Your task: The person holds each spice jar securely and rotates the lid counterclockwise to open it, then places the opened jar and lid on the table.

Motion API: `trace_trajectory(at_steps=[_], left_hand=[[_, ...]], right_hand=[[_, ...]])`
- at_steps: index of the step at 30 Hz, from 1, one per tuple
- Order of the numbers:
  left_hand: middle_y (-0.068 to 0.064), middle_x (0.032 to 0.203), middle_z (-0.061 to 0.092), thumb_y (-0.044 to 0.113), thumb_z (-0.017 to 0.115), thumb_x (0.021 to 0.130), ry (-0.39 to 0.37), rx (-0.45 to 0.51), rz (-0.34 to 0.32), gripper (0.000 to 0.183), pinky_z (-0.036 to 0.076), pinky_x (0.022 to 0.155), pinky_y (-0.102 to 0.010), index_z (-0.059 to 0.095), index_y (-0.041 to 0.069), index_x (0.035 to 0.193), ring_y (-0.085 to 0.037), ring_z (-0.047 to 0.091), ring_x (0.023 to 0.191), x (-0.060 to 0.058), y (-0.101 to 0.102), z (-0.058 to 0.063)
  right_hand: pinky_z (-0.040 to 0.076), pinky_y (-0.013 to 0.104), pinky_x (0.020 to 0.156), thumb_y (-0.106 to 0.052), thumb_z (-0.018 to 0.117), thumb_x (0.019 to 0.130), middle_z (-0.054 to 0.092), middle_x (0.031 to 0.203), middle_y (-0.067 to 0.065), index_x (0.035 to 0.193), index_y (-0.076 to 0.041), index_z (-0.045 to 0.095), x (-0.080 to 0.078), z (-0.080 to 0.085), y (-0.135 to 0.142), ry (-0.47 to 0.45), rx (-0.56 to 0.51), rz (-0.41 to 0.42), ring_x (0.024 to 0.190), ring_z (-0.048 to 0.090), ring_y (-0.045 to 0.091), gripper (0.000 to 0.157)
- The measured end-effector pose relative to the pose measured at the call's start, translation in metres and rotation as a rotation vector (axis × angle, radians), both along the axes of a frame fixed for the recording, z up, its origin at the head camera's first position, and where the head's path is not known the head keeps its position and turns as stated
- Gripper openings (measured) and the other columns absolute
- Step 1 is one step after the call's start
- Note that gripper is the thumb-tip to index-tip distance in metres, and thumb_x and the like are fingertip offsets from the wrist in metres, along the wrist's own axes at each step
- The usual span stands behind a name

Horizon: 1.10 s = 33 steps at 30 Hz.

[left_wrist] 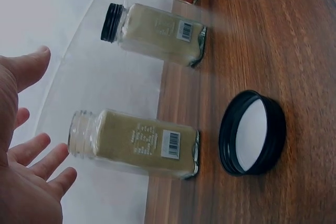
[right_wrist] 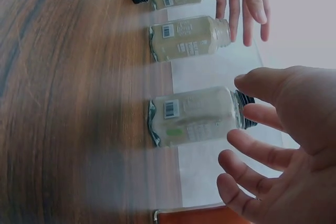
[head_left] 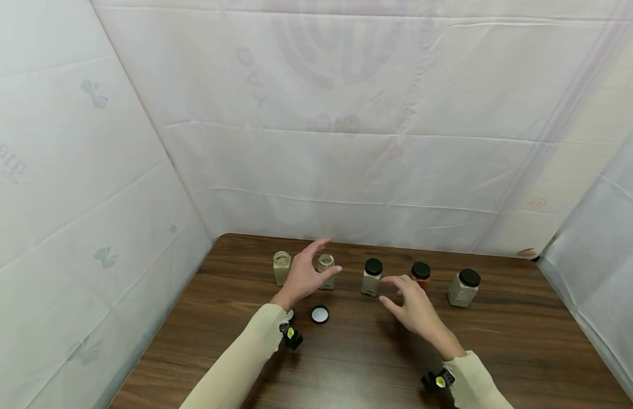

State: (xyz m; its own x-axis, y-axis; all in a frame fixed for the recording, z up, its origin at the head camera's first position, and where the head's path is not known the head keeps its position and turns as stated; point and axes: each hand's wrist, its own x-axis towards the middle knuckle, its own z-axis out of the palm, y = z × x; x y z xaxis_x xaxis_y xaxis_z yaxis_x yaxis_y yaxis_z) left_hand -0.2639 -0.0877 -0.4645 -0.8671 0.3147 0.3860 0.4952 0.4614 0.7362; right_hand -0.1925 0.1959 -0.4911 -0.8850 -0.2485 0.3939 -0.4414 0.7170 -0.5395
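My left hand (head_left: 307, 274) hovers beside an uncapped spice jar (head_left: 326, 276), its fingers spread near the glass mouth. In the left wrist view that same jar (left_wrist: 142, 142) holds a greenish-tan powder, and a black lid (left_wrist: 252, 132) with a white liner lies upturned in front of it. My right hand (head_left: 412, 305) is held with loosely bent fingers just right of a jar with a black cap (head_left: 372, 278). In the right wrist view the fingers are close to this capped jar (right_wrist: 197, 116); whether they touch it is unclear. Neither hand holds anything.
Another uncapped jar (head_left: 281, 269) stands at the left end of the row. To the right are a capped jar of red-orange spice (head_left: 420, 274), partly behind my right hand, and a capped pale jar (head_left: 462, 288). The wooden table (head_left: 357, 363) meets a white cloth wall (head_left: 347, 170).
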Motion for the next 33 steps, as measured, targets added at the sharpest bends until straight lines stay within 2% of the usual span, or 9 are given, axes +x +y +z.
trace_trajectory(at_steps=[5, 9, 19, 27, 33], left_hand=[[-0.004, 0.154, 0.05, 0.029, 0.082, 0.091, 0.021, 0.006, -0.017, 0.072, 0.043, 0.111, -0.052, 0.048, 0.019, 0.153, -0.025, 0.05, 0.14, 0.001, 0.005, 0.002], [-0.007, 0.155, 0.05, 0.025, 0.082, 0.091, 0.045, 0.029, -0.05, 0.072, 0.042, 0.111, -0.054, 0.048, 0.017, 0.153, -0.028, 0.049, 0.14, 0.003, 0.008, 0.005], [-0.006, 0.153, 0.052, 0.017, 0.082, 0.09, 0.087, -0.015, -0.076, 0.072, 0.043, 0.112, -0.049, 0.047, 0.015, 0.153, -0.024, 0.05, 0.14, 0.004, 0.017, 0.009], [-0.006, 0.151, 0.054, 0.015, 0.082, 0.09, 0.063, -0.012, -0.109, 0.072, 0.044, 0.111, -0.047, 0.047, 0.017, 0.153, -0.022, 0.051, 0.139, 0.006, 0.026, 0.009], [-0.004, 0.154, 0.051, 0.01, 0.08, 0.091, 0.004, 0.001, -0.145, 0.073, 0.042, 0.114, -0.04, 0.045, 0.017, 0.155, -0.02, 0.048, 0.142, 0.007, 0.035, 0.006]], right_hand=[[0.056, 0.048, 0.079, -0.012, 0.082, 0.09, 0.063, 0.12, 0.016, 0.128, -0.006, 0.068, 0.0, -0.001, 0.004, 0.03, -0.013, -0.034, 0.096, 0.066, 0.035, 0.041], [0.056, 0.048, 0.076, -0.011, 0.081, 0.089, 0.063, 0.122, 0.018, 0.128, -0.005, 0.068, 0.0, -0.001, 0.005, 0.047, -0.035, -0.041, 0.095, 0.066, 0.037, 0.041], [0.045, 0.037, 0.067, -0.01, 0.079, 0.091, 0.061, 0.123, 0.018, 0.13, -0.006, 0.066, 0.001, 0.0, 0.009, 0.055, -0.045, -0.067, 0.083, 0.057, 0.028, 0.041], [0.055, 0.052, 0.08, -0.011, 0.078, 0.092, 0.059, 0.132, 0.021, 0.134, -0.006, 0.064, -0.002, 0.0, 0.012, 0.078, -0.058, -0.081, 0.104, 0.064, 0.035, 0.045], [0.055, 0.056, 0.083, -0.011, 0.078, 0.093, 0.059, 0.133, 0.023, 0.137, -0.004, 0.061, -0.004, 0.003, 0.012, 0.068, -0.066, -0.085, 0.109, 0.063, 0.039, 0.048]])
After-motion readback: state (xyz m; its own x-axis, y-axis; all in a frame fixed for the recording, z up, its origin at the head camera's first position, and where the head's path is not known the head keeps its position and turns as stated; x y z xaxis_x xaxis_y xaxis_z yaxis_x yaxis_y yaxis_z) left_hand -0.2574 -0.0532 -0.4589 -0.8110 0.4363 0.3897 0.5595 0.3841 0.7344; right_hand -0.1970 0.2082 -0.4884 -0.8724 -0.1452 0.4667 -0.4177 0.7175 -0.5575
